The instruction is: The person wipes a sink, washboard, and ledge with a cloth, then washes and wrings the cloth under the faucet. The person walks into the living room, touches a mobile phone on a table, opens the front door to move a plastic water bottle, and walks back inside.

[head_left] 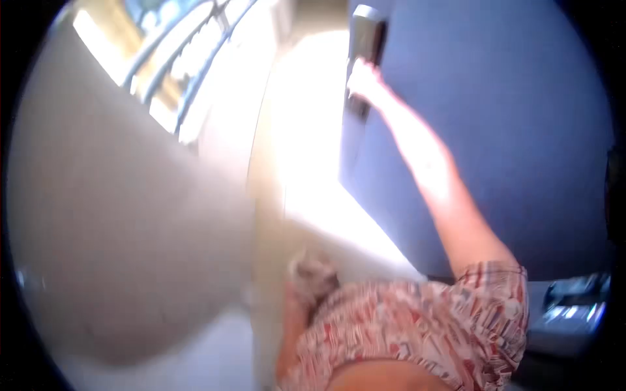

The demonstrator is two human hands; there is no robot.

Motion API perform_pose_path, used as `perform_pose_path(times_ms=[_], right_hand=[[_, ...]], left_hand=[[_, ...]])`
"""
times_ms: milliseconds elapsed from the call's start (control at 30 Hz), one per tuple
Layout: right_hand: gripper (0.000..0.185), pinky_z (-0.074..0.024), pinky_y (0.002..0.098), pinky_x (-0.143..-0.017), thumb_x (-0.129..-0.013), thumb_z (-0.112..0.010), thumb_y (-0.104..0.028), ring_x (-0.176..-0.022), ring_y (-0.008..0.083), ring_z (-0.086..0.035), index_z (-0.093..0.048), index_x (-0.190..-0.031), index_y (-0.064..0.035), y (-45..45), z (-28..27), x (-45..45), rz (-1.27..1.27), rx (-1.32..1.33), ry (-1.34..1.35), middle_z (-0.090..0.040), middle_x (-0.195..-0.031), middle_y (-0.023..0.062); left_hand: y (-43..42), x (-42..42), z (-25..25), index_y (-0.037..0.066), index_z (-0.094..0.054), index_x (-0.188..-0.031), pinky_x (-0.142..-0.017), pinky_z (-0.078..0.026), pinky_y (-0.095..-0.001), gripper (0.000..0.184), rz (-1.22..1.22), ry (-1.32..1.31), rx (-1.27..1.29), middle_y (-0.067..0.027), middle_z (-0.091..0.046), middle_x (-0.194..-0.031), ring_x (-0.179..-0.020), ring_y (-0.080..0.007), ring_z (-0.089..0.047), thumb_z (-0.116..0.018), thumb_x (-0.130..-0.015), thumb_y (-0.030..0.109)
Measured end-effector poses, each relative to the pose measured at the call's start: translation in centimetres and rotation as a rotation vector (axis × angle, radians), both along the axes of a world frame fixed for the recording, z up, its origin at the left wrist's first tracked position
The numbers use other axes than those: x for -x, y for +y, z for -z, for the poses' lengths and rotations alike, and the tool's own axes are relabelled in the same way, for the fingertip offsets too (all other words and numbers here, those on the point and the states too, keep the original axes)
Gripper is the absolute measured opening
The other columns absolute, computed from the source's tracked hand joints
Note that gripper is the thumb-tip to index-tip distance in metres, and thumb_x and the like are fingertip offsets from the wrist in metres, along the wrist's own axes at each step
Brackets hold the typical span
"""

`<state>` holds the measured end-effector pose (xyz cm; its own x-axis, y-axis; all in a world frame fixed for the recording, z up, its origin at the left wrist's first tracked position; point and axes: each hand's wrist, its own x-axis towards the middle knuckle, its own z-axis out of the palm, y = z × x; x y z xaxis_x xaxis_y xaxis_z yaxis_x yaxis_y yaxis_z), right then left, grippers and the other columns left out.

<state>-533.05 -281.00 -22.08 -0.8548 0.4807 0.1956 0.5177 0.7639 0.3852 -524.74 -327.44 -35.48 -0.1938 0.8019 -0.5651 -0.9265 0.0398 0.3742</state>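
Observation:
My right hand (365, 81) is at the upper middle, at the end of my stretched-out arm. Its fingers are closed around a dark and metallic handle (366, 39) on the edge of a large blue door (495, 130). Low in the view, my left hand (313, 274) is near my body, in front of the patterned shirt. It is blurred and partly in shade, so its fingers and anything in them cannot be made out.
Curved dark metal bars (195, 72) stand at the upper left, above a broad grey-beige surface (130, 208). Bright sunlight falls on the floor (313, 130) beside the door. Blurred shiny items (577, 306) lie at the lower right.

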Motion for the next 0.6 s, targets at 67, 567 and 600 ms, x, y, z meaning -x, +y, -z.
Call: perform_pose_path(times_ms=[67, 567, 600], right_hand=[[0.042, -0.0492, 0.0364, -0.070, -0.073, -0.050, -0.012, -0.085, 0.0310, -0.058, -0.044, -0.112, 0.0034, 0.2, -2.7, 0.0, 0.210, 0.680, 0.606, -0.054, -0.092, 0.0210], [0.037, -0.0443, 0.0451, -0.081, -0.071, -0.054, -0.024, -0.090, 0.0380, -0.057, -0.048, -0.098, 0.0024, 4.8, -4.8, -11.2, 0.545, 0.365, 0.718, -0.059, -0.093, 0.0245], [0.037, -0.0446, 0.0452, -0.080, -0.072, -0.053, -0.024, -0.089, 0.0382, -0.057, -0.049, -0.097, 0.0029, 4.5, -4.8, -11.4, 0.557, 0.353, 0.723, -0.059, -0.092, 0.0246]], left_hand=[[0.3, 2.2, -0.3, 0.020, -0.045, -0.056, -0.068, -0.036, -0.0302, 0.022, 0.109, -0.029, -0.024, -0.0002, -0.036, -0.053, -0.044, -0.0132, -0.038, -0.055, -0.071, 0.032], [7.6, 12.3, -5.1, 0.008, -0.049, -0.055, -0.042, -0.036, -0.0298, 0.038, 0.366, -0.139, -0.002, -0.0120, -0.048, -0.056, -0.045, -0.0170, -0.042, -0.052, -0.078, 0.038], [8.5, 12.8, -6.1, 0.007, -0.049, -0.055, -0.040, -0.036, -0.0298, 0.039, 0.377, -0.159, -0.001, -0.0128, -0.048, -0.057, -0.045, -0.0173, -0.042, -0.052, -0.079, 0.039]])
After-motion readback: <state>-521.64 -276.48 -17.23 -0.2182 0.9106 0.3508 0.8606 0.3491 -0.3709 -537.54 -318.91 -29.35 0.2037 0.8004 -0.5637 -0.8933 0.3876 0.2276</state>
